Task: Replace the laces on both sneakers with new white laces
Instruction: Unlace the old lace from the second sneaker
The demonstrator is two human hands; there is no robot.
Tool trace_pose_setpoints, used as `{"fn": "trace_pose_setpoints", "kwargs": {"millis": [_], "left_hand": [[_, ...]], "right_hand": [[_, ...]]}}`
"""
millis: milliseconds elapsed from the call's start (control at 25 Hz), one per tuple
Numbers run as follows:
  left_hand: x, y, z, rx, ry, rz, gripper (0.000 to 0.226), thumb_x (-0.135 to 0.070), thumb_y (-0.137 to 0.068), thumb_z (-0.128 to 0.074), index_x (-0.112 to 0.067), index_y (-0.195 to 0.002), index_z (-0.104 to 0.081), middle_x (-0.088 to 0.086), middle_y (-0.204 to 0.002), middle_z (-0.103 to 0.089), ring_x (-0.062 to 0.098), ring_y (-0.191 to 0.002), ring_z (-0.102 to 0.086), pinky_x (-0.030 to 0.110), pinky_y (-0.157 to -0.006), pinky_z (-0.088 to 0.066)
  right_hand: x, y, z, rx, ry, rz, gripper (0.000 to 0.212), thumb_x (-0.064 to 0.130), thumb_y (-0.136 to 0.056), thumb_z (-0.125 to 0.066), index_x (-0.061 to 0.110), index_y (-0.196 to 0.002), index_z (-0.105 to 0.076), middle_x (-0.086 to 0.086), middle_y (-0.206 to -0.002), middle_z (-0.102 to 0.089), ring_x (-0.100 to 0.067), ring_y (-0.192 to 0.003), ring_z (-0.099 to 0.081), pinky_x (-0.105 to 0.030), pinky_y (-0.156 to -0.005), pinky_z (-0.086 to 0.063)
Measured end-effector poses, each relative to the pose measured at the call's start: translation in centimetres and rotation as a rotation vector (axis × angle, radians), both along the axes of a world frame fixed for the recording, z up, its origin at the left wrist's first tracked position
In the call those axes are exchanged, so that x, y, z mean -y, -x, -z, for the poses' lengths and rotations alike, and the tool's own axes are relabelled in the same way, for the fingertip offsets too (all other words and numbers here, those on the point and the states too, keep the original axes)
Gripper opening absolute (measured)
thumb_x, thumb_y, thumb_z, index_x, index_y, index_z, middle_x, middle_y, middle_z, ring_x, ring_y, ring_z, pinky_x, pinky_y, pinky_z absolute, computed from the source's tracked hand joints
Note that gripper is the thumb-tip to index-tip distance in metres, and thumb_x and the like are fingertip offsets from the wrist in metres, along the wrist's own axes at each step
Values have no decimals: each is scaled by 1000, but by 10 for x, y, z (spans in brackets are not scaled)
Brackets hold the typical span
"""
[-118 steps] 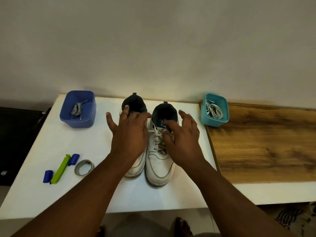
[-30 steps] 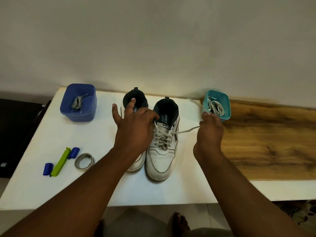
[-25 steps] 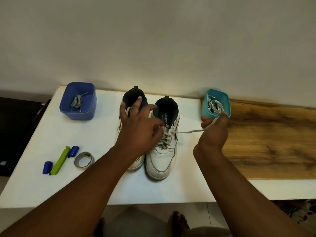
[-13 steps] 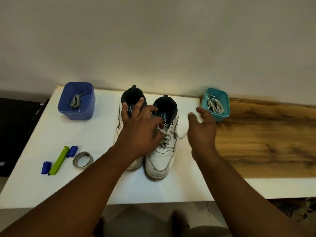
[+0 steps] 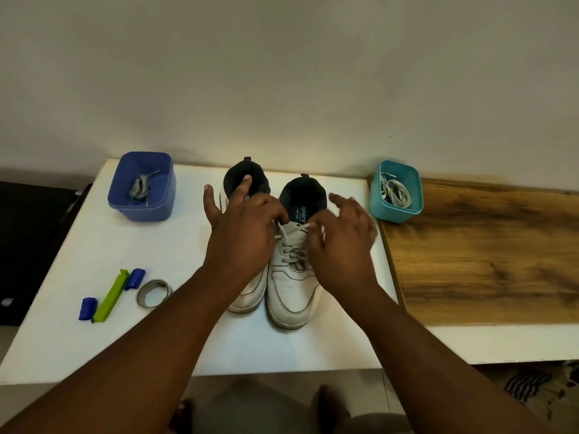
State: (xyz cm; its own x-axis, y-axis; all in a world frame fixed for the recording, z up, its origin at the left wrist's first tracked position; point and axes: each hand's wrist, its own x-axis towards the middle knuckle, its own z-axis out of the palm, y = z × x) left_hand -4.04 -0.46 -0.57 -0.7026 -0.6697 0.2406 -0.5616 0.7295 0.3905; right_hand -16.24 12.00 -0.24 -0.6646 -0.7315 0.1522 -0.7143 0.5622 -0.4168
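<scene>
Two white sneakers stand side by side on the white table (image 5: 94, 245), toes toward me. The right sneaker (image 5: 291, 292) carries a greyish lace (image 5: 289, 250), loosened at the top. My left hand (image 5: 241, 236) lies over the left sneaker (image 5: 247, 296) and hides most of it; its curled fingers pinch the lace at the right sneaker's top eyelets. My right hand (image 5: 341, 245) is blurred at the right side of that shoe, fingers fairly straight, thumb at the lace's loose end. A teal tub (image 5: 376, 208) at the back right holds coiled white laces (image 5: 395, 192).
A blue tub (image 5: 141, 211) at the back left holds a grey lace (image 5: 139, 187). A green clip with blue caps (image 5: 109, 296) and a grey ring (image 5: 153, 292) lie front left. A wooden board (image 5: 485, 252) covers the surface to the right. The wall rises just behind.
My right hand pulled a lace end out toward the teal tub, let it go, and has come back to the right sneaker. My left hand stayed over the shoes.
</scene>
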Motion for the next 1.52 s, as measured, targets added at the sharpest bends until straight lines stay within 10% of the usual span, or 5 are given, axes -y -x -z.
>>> {"fn": "trace_pose_setpoints", "kwargs": {"millis": [480,680,1000,1280,1520], "left_hand": [[-1,-1,1,-7,-6,-5,26,-18,-93,-59,-40,-105,-67,-14,-130,-64,24,-152,-27,67,-116,1],[-3,0,1,-20,-19,-6,24,-19,-91,-61,-40,-102,-68,-15,-129,-64,23,-151,-28,66,-115,1],[-1,0,2,-35,-45,-1,27,-17,-94,-59,-40,-105,-68,-13,-132,-63,24,-152,-26,66,-116,3],[-6,3,4,-23,-36,-2,22,-46,-94,-51,-41,-104,-70,-13,-137,-56,24,-152,-21,65,-118,3],[-14,7,5,78,15,80,28,-61,-88,-54,-45,-96,-76,-6,-158,-37,30,-155,-5,67,-117,3]], "right_hand": [[1,7,6,9,162,45,14,32,-98,-57,32,-102,-70,-1,-145,-56,-28,-144,-39,-56,-119,-26],[-4,30,6,625,488,578,19,45,-82,-46,39,-89,-63,-4,-119,-60,-28,-111,-58,-61,-103,-47],[3,-1,5,11,-48,-57,14,32,-98,-64,36,-107,-74,0,-158,-44,-30,-155,-19,-54,-123,-11],[-7,21,-33,838,681,485,37,25,-102,-50,19,-67,-62,-9,-94,-67,-7,-85,-59,-29,-74,-40],[-7,26,-26,784,672,644,33,32,-100,-56,13,-78,-72,-5,-71,-71,-8,-63,-52,-35,-74,-47]]}}
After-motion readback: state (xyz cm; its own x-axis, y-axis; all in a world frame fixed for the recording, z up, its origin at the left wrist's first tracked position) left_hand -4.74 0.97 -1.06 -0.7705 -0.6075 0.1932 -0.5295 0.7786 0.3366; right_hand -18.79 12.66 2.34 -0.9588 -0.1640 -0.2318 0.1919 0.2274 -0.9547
